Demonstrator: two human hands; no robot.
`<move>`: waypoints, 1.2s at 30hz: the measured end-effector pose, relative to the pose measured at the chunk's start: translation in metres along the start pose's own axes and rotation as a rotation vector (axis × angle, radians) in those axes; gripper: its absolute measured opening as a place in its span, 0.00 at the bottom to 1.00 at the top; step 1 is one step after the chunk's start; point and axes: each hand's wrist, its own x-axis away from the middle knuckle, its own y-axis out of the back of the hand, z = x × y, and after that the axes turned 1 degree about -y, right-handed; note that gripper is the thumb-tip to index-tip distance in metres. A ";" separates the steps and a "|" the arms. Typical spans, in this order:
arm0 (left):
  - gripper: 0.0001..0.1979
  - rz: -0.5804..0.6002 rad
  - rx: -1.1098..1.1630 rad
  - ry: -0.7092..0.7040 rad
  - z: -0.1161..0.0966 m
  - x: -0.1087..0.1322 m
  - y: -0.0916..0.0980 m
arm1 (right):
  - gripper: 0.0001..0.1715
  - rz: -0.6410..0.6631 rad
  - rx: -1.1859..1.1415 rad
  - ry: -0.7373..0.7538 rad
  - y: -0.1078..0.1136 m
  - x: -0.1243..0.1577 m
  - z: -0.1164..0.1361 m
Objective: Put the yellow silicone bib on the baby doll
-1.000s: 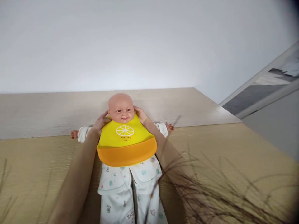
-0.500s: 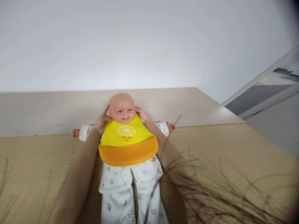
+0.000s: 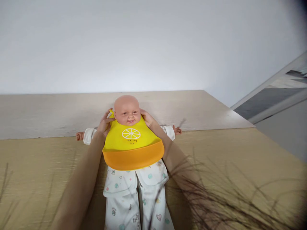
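A bald baby doll (image 3: 126,108) in a white printed outfit lies on its back with its arms spread. A yellow bib (image 3: 117,135) with a white citrus-slice print and an orange catch pocket (image 3: 134,156) covers its chest. My left hand (image 3: 104,124) is at one side of the doll's neck, thumb and fingers closed around the bib's strap, a yellow bit of which pokes out by the doll's ear. My right hand (image 3: 149,118) reaches around the other side of the neck; its fingertips go out of sight behind the head, so their grip is hidden.
The doll rests on a light wooden surface (image 3: 43,166) with a paler strip (image 3: 48,115) along the back. Behind it stands a white wall (image 3: 144,41). Blurred strands of hair (image 3: 230,204) hang across the lower right of the view.
A yellow bit of the bib's strap now shows above my left hand, beside the doll's ear. The whole scene has shifted slightly to the right in view; both hands stay at the neck.
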 end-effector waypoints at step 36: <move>0.03 -0.172 -0.223 0.068 -0.001 -0.004 -0.005 | 0.15 -0.035 -0.025 -0.032 0.005 -0.006 0.001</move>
